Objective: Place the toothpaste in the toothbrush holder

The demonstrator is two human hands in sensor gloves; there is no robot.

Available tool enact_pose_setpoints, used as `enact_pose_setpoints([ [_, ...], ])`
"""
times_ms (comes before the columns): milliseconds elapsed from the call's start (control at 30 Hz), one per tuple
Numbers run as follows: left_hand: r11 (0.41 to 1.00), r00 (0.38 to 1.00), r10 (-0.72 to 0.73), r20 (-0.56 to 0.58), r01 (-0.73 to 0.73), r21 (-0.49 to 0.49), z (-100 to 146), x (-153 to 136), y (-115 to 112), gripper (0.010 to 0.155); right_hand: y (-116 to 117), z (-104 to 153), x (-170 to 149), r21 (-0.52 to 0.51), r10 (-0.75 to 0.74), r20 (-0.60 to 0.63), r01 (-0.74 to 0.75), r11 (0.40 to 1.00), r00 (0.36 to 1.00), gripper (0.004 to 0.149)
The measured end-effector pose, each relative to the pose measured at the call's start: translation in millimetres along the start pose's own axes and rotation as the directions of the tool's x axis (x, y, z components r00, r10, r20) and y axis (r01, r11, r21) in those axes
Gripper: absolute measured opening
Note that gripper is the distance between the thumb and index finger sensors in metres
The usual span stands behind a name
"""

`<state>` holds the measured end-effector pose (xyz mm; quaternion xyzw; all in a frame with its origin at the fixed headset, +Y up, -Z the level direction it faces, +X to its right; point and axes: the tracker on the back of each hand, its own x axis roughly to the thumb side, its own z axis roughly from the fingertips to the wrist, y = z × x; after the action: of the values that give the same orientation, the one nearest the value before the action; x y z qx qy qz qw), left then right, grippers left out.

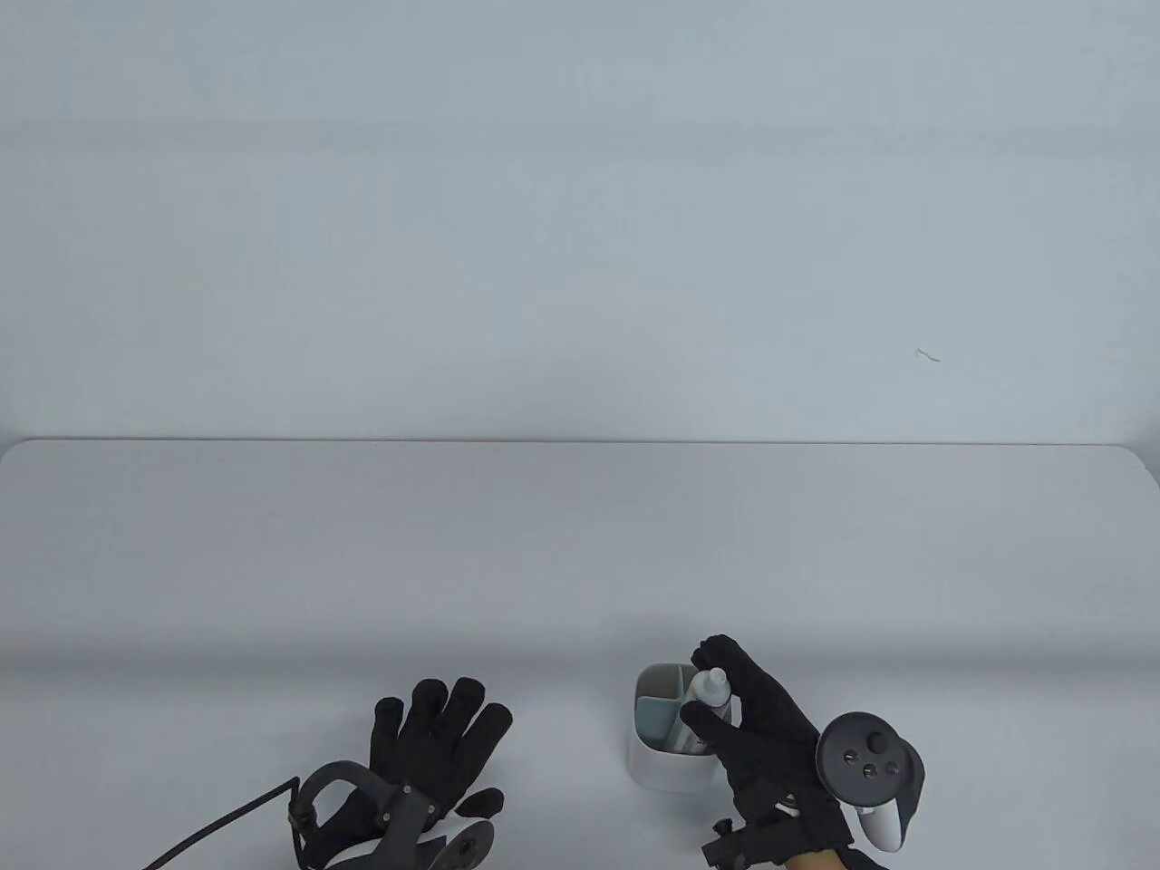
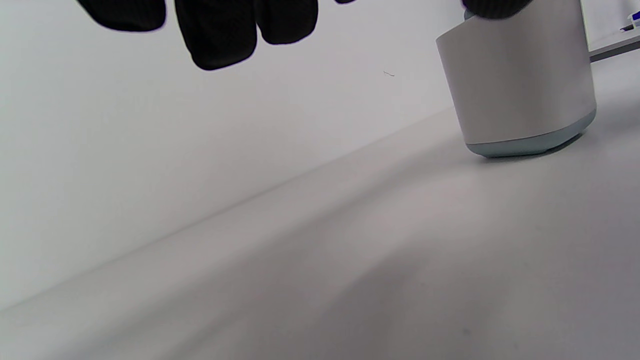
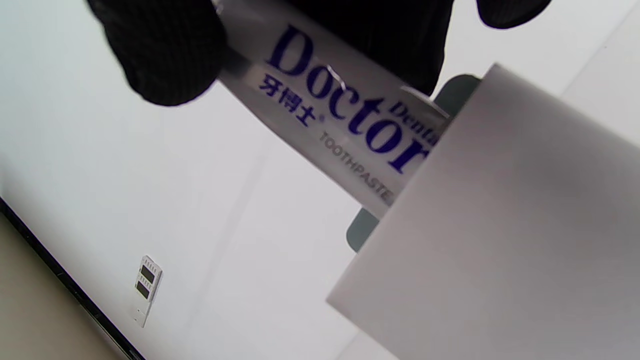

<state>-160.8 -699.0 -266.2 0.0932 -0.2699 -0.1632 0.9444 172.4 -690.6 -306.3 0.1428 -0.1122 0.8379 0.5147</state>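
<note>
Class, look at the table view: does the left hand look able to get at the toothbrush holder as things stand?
Probably yes. The left hand rests flat on the table, holding nothing, with bare surface between it and the toothbrush holder. Only the right hand, holding the toothpaste in it, crowds the far side.

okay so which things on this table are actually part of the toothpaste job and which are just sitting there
Part of the job:
- toothpaste tube, partly inside the holder, cap up
- toothbrush holder
- right hand, gripping the tube

Just there:
- left hand, fingers spread, holding nothing
- table
- small white device seen in the right wrist view
</note>
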Motion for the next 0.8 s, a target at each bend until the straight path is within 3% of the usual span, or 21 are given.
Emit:
enact_pose_setpoints([
  [233, 1.0, 1.0, 0.002, -0.006, -0.002, 0.009, 1, -1, 0, 0.077, -4, 2, 4, -0.018, -0.001, 0.011, 0.002, 1.0, 1.0, 0.069],
  [400, 1.0, 1.0, 0.009, -0.007, -0.009, 0.023, 1, -2, 1, 0.077, -15, 8, 15, -0.114, -0.091, 0.027, 0.093, 0.989, 0.995, 0.067],
  [533, 1.0, 1.0, 0.009, -0.01, -0.009, 0.029, 2, -2, 1, 0.077, -28, 12, 29, -0.165, -0.081, 0.071, 0.092, 0.982, 0.994, 0.066],
  [800, 0.999, 1.0, 0.007, -0.025, -0.006, 0.053, 3, -4, 2, 0.078, -59, 23, 21, -0.239, 0.075, 0.025, -0.067, 0.969, 0.997, 0.066],
])
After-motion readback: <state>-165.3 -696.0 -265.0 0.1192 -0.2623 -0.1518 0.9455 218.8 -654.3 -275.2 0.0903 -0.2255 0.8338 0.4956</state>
